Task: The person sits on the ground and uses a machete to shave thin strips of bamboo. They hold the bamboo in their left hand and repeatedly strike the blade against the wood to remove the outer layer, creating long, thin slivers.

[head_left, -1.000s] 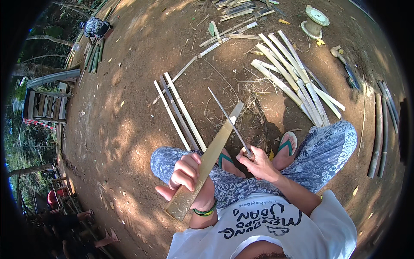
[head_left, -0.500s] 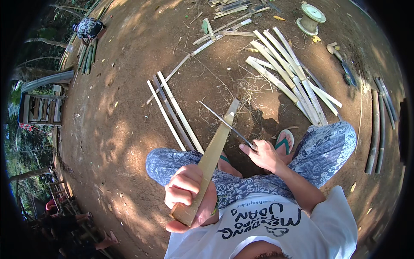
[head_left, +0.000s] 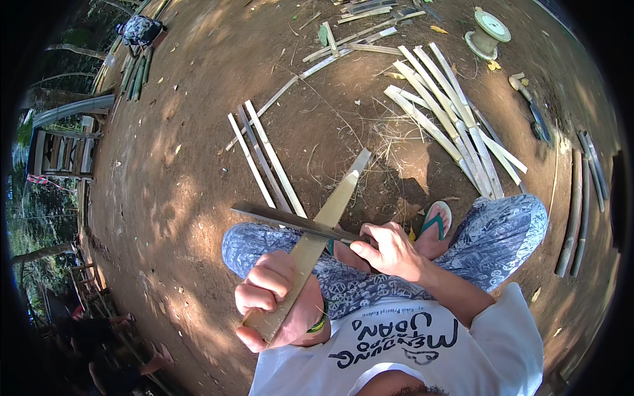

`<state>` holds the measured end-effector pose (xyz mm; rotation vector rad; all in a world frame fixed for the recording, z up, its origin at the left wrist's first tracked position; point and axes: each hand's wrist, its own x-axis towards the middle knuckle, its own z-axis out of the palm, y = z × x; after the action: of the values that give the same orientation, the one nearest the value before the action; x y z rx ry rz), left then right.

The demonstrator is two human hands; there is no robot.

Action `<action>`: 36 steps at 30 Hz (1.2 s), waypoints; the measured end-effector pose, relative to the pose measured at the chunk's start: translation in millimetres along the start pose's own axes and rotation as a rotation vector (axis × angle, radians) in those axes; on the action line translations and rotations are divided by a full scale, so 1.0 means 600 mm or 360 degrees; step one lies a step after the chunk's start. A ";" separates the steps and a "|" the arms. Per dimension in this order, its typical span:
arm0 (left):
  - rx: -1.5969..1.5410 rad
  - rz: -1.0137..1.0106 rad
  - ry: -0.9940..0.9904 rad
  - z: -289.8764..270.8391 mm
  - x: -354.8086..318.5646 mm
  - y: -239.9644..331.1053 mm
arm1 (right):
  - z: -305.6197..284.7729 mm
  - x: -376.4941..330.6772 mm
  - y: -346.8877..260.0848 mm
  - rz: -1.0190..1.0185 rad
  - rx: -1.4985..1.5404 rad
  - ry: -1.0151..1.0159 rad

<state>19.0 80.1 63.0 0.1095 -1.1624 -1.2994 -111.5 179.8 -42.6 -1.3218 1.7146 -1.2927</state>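
Bamboo strip (head_left: 304, 256) in left grip (head_left: 267, 284)

Brown earth ground (head_left: 152, 251) spreads across the view, dappled with bright sunlight (head_left: 195, 224) and soft shade and flecked with scattered leaves (head_left: 438, 29). Along the left edge stand green trees (head_left: 39, 228) and a small slatted wooden structure (head_left: 65, 153) under a grey roof (head_left: 72, 109), with a red-and-white strip (head_left: 49, 183) beside it.

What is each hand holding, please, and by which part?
The left hand grips a flat, tan bamboo strip near its lower end; the right hand, a long, dark metal blade by its right end.
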 end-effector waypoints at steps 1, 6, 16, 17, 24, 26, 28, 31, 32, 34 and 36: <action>0.0008 0.0006 0.0045 -0.005 0.005 0.000 | 0.001 0.005 -0.016 0.0037 -0.0039 0.0011; 0.0048 0.0036 -0.0045 0.002 -0.015 -0.002 | -0.013 -0.014 -0.040 0.0117 -0.0170 -0.0058; 0.0054 0.0036 -0.0063 0.011 -0.019 -0.004 | -0.024 -0.029 -0.009 0.0253 -0.0282 -0.0079; 0.0052 0.0033 -0.0086 0.015 -0.012 -0.003 | -0.018 -0.023 0.038 0.0318 -0.0457 -0.0012; 0.0012 0.0107 -0.0046 0.001 -0.023 -0.013 | -0.024 -0.017 0.018 0.0176 -0.0220 -0.0144; 0.0046 0.0083 -0.0066 0.001 -0.021 -0.008 | -0.017 -0.023 0.054 0.0036 -0.0247 -0.0054; 0.0057 0.0058 -0.0076 0.006 -0.017 -0.007 | -0.018 -0.009 0.153 0.0471 -0.0514 0.0002; 0.0068 0.0068 -0.0051 -0.003 -0.009 -0.009 | -0.033 0.011 0.105 0.0697 -0.0557 -0.0013; 0.0051 0.0074 -0.0046 -0.006 -0.013 -0.012 | -0.028 0.003 0.088 0.0538 -0.0489 -0.0035; 0.0058 0.0084 -0.0004 -0.006 -0.022 -0.004 | -0.018 -0.016 0.035 0.0299 -0.0279 -0.0105; 0.0036 0.0081 -0.0023 -0.006 -0.018 -0.008 | -0.014 -0.015 0.081 0.0207 -0.0362 -0.0036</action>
<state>20.1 84.9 51.6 0.0864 -1.1851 -1.2445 -132.9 192.2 -86.0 -1.3185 1.9427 -1.0299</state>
